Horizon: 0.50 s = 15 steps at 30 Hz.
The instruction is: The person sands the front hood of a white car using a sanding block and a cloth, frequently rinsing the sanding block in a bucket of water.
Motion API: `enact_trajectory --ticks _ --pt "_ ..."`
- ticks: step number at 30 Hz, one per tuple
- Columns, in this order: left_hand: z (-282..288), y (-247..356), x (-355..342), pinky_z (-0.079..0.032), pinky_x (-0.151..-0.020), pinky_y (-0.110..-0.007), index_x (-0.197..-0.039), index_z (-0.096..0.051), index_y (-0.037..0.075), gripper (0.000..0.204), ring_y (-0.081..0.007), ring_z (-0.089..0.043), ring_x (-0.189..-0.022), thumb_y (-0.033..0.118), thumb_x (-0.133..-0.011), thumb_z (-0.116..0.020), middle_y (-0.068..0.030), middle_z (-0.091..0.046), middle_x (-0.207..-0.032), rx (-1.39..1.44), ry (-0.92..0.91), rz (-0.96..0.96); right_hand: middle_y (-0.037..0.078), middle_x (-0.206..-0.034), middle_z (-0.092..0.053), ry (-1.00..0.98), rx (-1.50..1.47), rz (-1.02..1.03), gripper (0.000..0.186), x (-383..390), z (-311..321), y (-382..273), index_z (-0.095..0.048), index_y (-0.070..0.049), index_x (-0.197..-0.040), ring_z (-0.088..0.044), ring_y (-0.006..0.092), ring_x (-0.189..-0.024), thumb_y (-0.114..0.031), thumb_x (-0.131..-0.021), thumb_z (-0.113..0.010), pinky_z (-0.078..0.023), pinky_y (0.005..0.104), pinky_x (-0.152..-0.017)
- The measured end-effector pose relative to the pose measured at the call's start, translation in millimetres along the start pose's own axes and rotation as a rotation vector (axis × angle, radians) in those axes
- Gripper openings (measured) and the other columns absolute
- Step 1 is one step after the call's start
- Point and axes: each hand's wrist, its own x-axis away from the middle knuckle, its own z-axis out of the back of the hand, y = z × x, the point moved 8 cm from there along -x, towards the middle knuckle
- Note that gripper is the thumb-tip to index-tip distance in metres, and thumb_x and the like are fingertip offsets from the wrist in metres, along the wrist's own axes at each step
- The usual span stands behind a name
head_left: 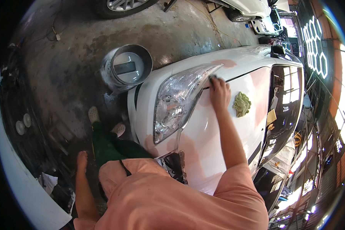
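Observation:
My right hand (220,92) is stretched out over the front of a white car (207,142). Its fingers are closed on a small dark pad (212,78), mostly hidden under them, at the gap between headlight and hood. The clear headlight (176,100) lies just left of that hand. On the hood to its right sits a crumpled green cloth (242,104). Pinkish-brown patches (260,82) mark parts of the white paint. Down at my left side hangs my left hand (81,158), its fingers curled together and nothing visible in them, apart from the car.
A round bucket (149,63) of cloudy water, with a dark rectangular block (125,68) in it, stands on the wet floor (76,50) by the bumper. Another vehicle's wheel (122,5) is at the far edge. A white panel (30,191) lies at the left.

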Motion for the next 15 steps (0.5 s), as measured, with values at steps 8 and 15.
enact_trajectory --ticks 8,15 --pt "5.1 4.8 -3.9 -0.044 -0.071 -0.029 -0.113 -0.064 0.014 0.023 -0.0111 -0.054 -0.081 0.034 -0.107 -0.059 0.0029 -0.059 -0.091 -0.016 0.048 -0.004 0.004 -0.123 -0.069 -0.024 0.000 0.048 0.027 -5.9 2.7 2.5 -0.072 -0.019 -0.121 -0.067 0.0316 -0.101 -0.017 -0.094 -0.072 -0.057 0.0484 -0.080" --pt "11.8 8.5 9.7 -0.045 -0.068 -0.029 -0.112 -0.066 0.010 0.023 -0.0119 -0.056 -0.082 0.029 -0.105 -0.056 0.0003 -0.060 -0.092 -0.005 0.025 0.016 -0.001 -0.125 -0.068 -0.061 0.030 0.183 0.037 78.3 13.0 -39.9 -0.074 -0.023 -0.119 -0.068 0.0245 -0.098 -0.018 -0.082 -0.080 -0.056 0.0424 -0.072"
